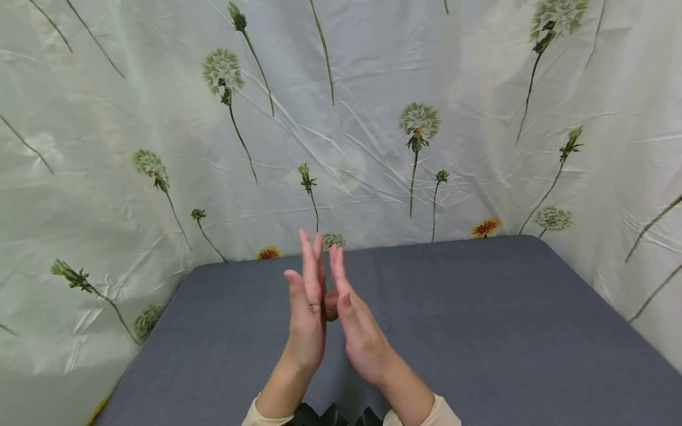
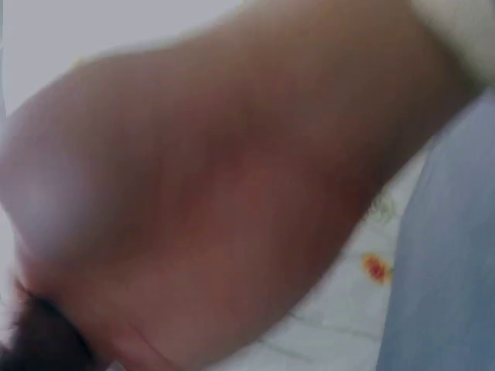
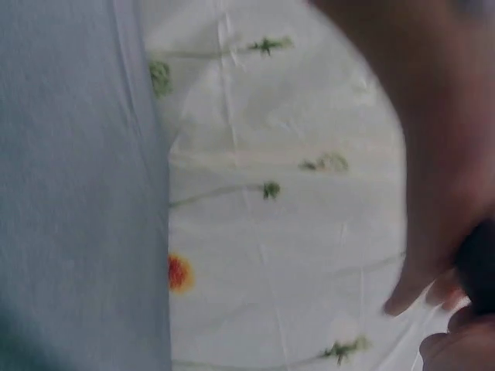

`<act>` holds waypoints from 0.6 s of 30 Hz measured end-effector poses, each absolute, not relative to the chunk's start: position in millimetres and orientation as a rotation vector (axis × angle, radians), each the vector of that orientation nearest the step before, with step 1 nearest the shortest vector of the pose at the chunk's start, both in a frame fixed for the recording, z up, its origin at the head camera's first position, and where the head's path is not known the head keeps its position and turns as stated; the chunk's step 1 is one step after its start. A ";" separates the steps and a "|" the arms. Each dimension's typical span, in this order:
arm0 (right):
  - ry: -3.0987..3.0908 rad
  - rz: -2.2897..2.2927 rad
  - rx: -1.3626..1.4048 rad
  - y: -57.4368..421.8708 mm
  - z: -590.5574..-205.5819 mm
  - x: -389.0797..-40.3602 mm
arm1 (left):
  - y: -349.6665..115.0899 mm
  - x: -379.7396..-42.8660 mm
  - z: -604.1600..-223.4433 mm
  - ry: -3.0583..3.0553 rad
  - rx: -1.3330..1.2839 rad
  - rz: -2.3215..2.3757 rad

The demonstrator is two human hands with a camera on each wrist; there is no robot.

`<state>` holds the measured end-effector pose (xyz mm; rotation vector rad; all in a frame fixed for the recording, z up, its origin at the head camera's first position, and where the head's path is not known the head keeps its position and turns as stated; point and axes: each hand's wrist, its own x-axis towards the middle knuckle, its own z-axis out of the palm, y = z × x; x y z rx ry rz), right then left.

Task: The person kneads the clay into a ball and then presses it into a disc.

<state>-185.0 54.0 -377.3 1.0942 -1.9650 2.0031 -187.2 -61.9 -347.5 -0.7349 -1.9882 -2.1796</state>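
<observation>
A small reddish-brown ball (image 1: 331, 305), which looks like clay or dough, sits between two facing palms above the table. My left hand (image 1: 309, 319) stands upright against its left side, fingers straight and thumb apart. From the right, my right hand (image 1: 359, 330) presses on the ball with its fingers extended upward and leaning toward the left hand. The palms hide part of the ball. Blurred skin fills much of the left wrist view. In the right wrist view, a dark shape (image 3: 478, 267) shows between the hands at the right edge, too unclear to identify.
A table with a dark grey cover (image 1: 479, 319) spreads below and around the hands. Behind it hangs a pale, wrinkled curtain (image 1: 362, 154) printed with dandelions and flowers. Cream sleeves (image 1: 434, 411) and black angular pieces (image 1: 333, 415) appear at the bottom edge.
</observation>
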 end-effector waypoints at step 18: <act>-2.072 2.075 0.953 70.3 -371.9 -192.5 | -51.5 -179.8 -347.8 -2.080 -0.807 -2.131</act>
